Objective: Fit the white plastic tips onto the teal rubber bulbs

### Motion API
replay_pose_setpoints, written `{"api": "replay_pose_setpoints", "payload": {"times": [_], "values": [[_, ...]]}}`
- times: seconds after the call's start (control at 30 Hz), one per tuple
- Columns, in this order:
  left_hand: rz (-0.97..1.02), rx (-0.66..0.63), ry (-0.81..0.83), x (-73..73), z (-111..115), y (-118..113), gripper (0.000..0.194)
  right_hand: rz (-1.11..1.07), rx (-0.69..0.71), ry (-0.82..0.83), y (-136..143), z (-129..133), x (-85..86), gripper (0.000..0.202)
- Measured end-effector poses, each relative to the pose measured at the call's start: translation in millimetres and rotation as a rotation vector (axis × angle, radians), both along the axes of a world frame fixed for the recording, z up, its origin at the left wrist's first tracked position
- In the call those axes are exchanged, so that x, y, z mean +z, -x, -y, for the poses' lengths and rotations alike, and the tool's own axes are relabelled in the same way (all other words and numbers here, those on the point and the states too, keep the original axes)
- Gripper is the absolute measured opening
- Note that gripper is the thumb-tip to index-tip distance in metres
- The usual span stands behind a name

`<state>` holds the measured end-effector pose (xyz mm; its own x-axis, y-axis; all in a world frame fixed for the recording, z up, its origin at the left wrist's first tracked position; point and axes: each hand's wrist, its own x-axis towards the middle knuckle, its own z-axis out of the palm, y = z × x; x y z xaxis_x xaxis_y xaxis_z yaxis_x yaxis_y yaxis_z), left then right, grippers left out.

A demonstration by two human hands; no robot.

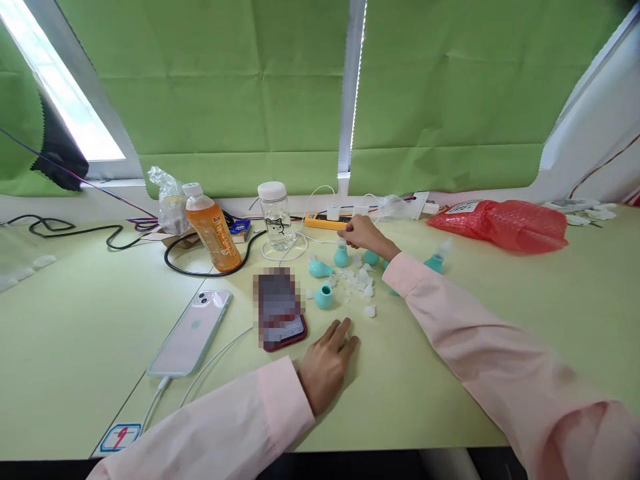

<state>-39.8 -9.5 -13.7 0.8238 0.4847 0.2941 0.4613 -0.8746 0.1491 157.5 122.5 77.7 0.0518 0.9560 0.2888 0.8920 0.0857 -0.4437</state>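
At a teal bulb (341,257), the right hand (369,235) is held narrow-fingered, grip unclear — steadiness seems needed — left hand (326,370) loosely spread

Pale green table (400,387) across the lower frame, two phones (189,333) left of center, orange-filled bottle (214,230) behind them, teal bulbs (324,297) and translucent pieces (357,279) mid-frame, red plastic bag (505,225) at right.

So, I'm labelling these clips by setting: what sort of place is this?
Probably a small workroom, or a desk used as a workstation: teal bulbs and whitish plastic bits lie out, a label apparently reading 9 marks the tabletop, and green blinds hang behind.
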Motion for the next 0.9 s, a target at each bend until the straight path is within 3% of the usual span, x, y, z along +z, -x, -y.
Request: {"api": "replay_pose_setpoints", "payload": {"times": [0.17,0.27,0.33,0.37,0.47,0.57,0.7,0.9], "values": [[0.052,-0.004,0.016,3.1,1,0,0.028,-0.008,-0.007,0.036,-8,11,8.4,0.030],[0.111,0.014,0.043,3.7,1,0,0.026,0.050,-0.066,-0.201,-8,31,16.4,0.031],[0.181,0.031,0.078,4.1,1,-1,0.026,0.125,0.004,-0.346,-6,50,16.8,0.028],[0.217,0.040,0.105,4.6,0,-1,0.026,0.165,0.082,-0.339,-6,60,14.8,0.026],[0.290,0.061,0.197,6.8,0,-1,0.027,0.309,0.320,-0.150,-7,87,0.5,0.025],[0.296,0.046,0.232,7.6,-1,-2,0.030,0.465,0.409,0.001,-11,103,-20.4,0.025],[0.238,0.017,0.201,6.2,-1,-2,0.026,0.594,0.382,0.045,-13,106,-41.9,0.027],[0.270,-0.069,0.131,3.3,-3,-3,0.024,0.718,0.206,0.026,-5,87,-59.5,0.024]]}}
